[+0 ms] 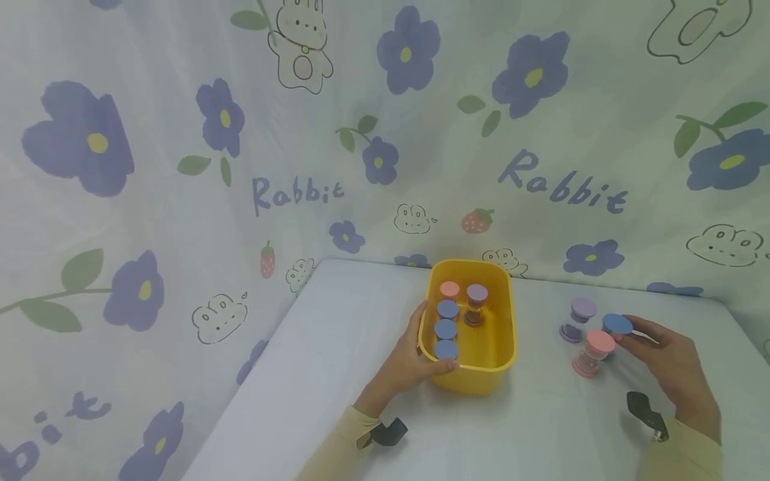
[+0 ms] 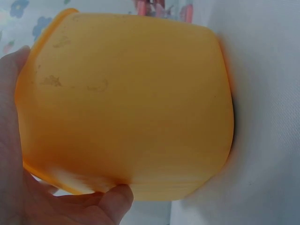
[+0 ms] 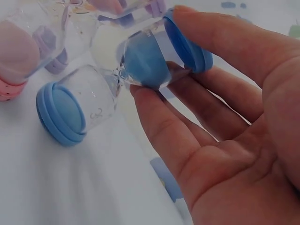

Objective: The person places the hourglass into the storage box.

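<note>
My left hand [image 1: 402, 364] grips the near left corner of a yellow bin [image 1: 472, 382], its thumb along the front rim. Inside, a pink-capped hourglass [image 1: 449, 289] and three blue-capped hourglasses [image 1: 446, 329] line the left wall. A purple hourglass [image 1: 475, 304] stands beside them. Right of the bin, my right hand [image 1: 674, 357] holds a blue hourglass [image 3: 146, 61] by thumb and fingers, near its upper cap. The right wrist view shows this hourglass tilted, blue sand in its upper bulb. Close by stand a pink hourglass [image 1: 592, 354] and a purple hourglass [image 1: 579, 319].
The white table [image 1: 289, 374] carries the bin and the loose hourglasses. A curtain [image 1: 337, 147] printed with flowers and rabbits hangs behind the table and along the left side. Dark straps [image 1: 388, 433] stick out at both sleeve cuffs.
</note>
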`<state>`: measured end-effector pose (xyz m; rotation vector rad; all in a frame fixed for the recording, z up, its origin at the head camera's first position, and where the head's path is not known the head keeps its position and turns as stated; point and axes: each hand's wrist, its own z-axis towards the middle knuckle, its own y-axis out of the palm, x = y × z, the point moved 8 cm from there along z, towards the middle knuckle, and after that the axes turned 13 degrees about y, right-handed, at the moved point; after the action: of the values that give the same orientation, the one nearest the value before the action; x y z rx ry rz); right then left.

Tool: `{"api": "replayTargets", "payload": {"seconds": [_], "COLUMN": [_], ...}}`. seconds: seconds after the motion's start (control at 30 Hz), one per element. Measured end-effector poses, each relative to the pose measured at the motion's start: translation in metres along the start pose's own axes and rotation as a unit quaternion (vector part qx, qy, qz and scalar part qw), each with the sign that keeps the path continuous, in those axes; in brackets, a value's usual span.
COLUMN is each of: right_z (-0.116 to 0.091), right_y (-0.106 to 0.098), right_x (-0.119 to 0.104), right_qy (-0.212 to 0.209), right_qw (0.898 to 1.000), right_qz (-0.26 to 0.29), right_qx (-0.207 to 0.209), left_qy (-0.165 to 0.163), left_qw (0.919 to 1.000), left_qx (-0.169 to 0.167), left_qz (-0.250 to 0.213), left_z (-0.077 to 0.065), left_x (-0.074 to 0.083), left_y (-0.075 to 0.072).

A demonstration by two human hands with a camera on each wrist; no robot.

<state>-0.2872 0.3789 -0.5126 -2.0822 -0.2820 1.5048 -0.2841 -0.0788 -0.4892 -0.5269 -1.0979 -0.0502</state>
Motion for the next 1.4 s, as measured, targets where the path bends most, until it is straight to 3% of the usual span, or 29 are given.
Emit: {"api": "replayTargets", "payload": {"seconds": [0.53, 1.07, 1.23, 1.4], "right_z": [-0.016, -0.033, -0.041, -0.052], "right_y": [-0.022, -0.028, -0.030, -0.026], "right_x": [-0.007, -0.038, -0.049, -0.065], "right_qy": [0.055, 0.055, 0.047, 0.037], "right_qw": [0.993, 0.986, 0.982, 0.983], "right_qz": [0.061, 0.101, 0.129, 0.124], "right_qx": [0.079, 0.124, 0.130, 0.128], "left_qy": [-0.001, -0.008, -0.007, -0.007], "left_qw": [1.0000, 1.0000, 1.0000, 1.0000], "left_qx": [-0.005, -0.004, -0.004, -0.004], "left_qz": [0.002, 0.000, 0.003, 0.001], "left_z": [0.001, 0.000, -0.001, -0.001], "left_x": [0.001, -0.001, -0.001, 0.001], "left_y": [0.003, 0.002, 0.001, 0.001]}}
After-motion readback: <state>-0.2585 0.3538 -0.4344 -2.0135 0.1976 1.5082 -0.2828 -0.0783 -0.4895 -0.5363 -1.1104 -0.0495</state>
